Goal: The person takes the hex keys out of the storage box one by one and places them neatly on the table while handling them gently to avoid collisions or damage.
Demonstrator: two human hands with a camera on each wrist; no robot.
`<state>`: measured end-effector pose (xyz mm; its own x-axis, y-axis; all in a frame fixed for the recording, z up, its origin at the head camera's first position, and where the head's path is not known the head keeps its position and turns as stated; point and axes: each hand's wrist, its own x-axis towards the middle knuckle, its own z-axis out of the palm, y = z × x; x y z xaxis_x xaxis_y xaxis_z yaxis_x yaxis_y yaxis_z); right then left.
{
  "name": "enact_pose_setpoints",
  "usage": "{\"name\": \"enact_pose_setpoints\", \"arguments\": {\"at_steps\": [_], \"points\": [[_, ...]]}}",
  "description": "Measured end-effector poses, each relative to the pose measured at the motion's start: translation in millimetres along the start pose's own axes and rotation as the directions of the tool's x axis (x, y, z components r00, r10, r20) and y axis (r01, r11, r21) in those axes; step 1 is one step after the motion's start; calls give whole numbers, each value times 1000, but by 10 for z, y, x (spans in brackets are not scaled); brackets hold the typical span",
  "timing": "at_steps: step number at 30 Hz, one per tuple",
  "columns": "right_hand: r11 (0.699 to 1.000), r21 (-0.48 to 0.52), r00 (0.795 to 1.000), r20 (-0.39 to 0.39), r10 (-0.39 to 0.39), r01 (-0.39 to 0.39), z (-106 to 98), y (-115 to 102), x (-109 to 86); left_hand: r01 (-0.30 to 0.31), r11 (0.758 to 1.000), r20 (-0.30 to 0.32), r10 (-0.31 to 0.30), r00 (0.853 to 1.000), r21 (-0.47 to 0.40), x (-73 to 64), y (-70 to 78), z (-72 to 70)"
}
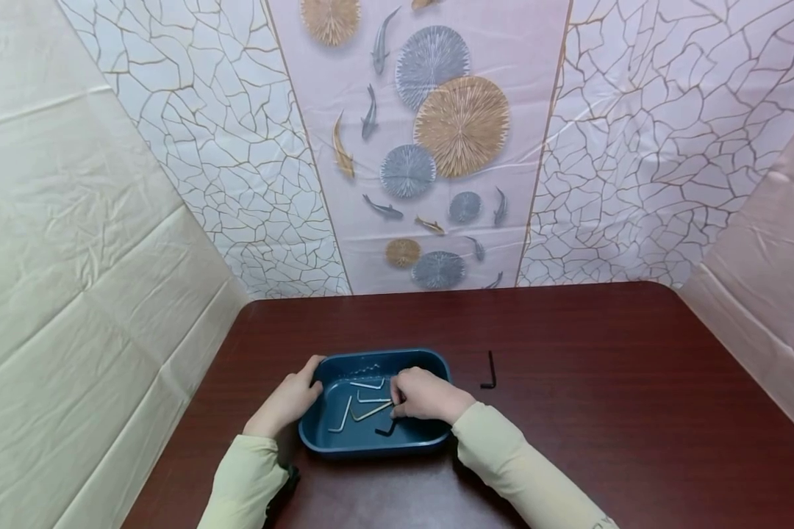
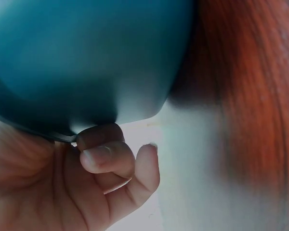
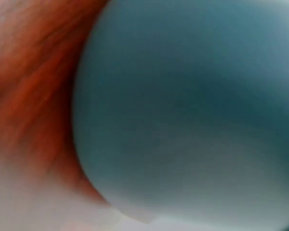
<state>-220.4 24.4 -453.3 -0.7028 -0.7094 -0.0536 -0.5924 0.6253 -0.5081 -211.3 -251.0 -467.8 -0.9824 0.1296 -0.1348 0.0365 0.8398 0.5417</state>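
A blue rectangular tray (image 1: 344, 450) stands on the table with several L-shaped hex keys in it. My left hand (image 1: 284, 404) grips its left end, thumb over the rim; in the left wrist view, curled fingers (image 2: 111, 159) show against the tray's outer wall (image 2: 96, 62). My right hand (image 1: 426, 395) reaches over the right side into the tray. Its thumb and fingertips pinch one end of a black hex key (image 1: 385, 431), partly hidden by the hand. Silver hex keys (image 1: 341, 415) lie left of those fingers. The right wrist view shows only the tray's outside (image 3: 183, 106), blurred.
Another black hex key (image 1: 492, 371) lies on the dark red wooden table (image 1: 602, 411), right of the tray. A patterned cloth (image 1: 437, 220) hangs behind the table's back edge. Pale cloth walls (image 1: 106, 308) stand at both sides.
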Motion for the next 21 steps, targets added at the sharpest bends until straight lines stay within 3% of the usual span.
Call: {"name": "enact_pose_setpoints", "arguments": {"at_steps": [4,8,16,21], "points": [[1000,5,999,33,4,-4,-24,-18,-34,-3,1000,1,3,1000,1,-5,-1,-3],[999,-22,999,20,29,-29,-7,-9,-35,2,1000,10,-2,1000,-3,-4,2,-8],[985,31,984,-51,170,-169,48,-9,3,0,1000,18,0,1000,-7,1,-7,-9],[976,34,974,-64,215,-213,63,-28,31,13,1000,27,-12,1000,-8,8,4,-19]]}}
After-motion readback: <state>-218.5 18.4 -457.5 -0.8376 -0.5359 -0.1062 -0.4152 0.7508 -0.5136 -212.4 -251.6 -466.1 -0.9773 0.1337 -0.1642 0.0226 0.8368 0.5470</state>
